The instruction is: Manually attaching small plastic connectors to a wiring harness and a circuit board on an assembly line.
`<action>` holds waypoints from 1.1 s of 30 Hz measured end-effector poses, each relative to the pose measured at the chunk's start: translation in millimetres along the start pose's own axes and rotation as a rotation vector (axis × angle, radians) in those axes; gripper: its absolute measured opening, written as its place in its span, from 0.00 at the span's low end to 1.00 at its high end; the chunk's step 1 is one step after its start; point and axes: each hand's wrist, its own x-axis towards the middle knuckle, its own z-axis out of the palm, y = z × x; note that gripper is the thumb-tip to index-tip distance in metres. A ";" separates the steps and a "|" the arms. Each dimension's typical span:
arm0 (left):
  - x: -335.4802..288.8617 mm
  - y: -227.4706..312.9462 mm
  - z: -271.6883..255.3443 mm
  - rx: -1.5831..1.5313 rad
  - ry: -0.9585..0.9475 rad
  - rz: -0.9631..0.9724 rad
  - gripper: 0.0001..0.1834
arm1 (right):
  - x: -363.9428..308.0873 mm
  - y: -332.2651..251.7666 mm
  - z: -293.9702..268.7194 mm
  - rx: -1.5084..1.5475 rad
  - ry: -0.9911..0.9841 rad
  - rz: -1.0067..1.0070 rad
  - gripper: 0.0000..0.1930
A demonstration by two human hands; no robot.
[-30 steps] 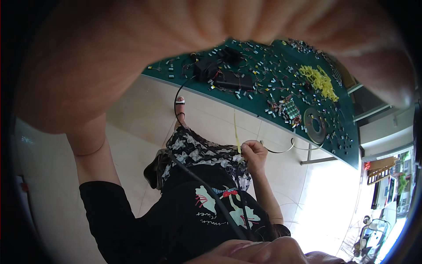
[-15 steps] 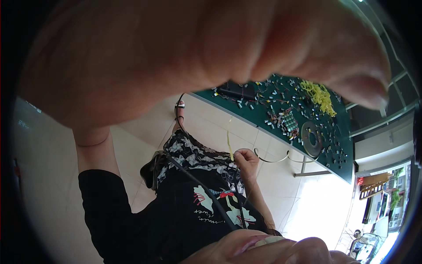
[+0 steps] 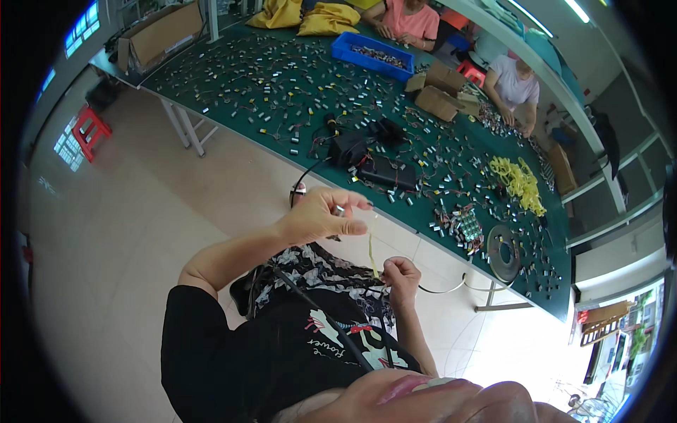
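My left hand (image 3: pixel 319 215) is raised near the table's front edge, thumb and forefinger apart. A small silver cylinder (image 3: pixel 339 210) sits in its curled fingers; its exact kind is hard to tell. To the right and lower, my right hand (image 3: pixel 402 278) has its thumb and fingers pinched on a thin yellow strip (image 3: pixel 371 252). The strip stands up from the pinch toward the space beside my left hand. From my right hand a narrow pale tape (image 3: pixel 441 290) loops away to a grey reel (image 3: pixel 503 254) on the table.
Many small silver cylinders with wires cover the green table (image 3: pixel 233 120). On it are a black box (image 3: pixel 388 173), a yellow strip heap (image 3: pixel 518 185) and a blue tray (image 3: pixel 372 56). Two people sit beyond. A red stool (image 3: pixel 90 132) stands at left.
My left hand has dropped from close in front of the camera to beside the yellow strip, uncovering the table. My right hand still pinches the strip.
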 end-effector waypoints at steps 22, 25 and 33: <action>37.3 -125.0 36.9 -0.446 -0.140 -0.364 0.17 | 29.2 11.3 -16.4 0.078 0.037 0.028 0.05; 38.3 -130.7 41.7 -0.443 -0.162 -0.361 0.17 | 33.7 10.2 -14.0 0.122 0.037 0.016 0.05; 38.3 -142.7 41.8 -0.364 -0.118 -0.360 0.15 | 39.4 5.0 -12.8 0.189 -0.029 0.017 0.09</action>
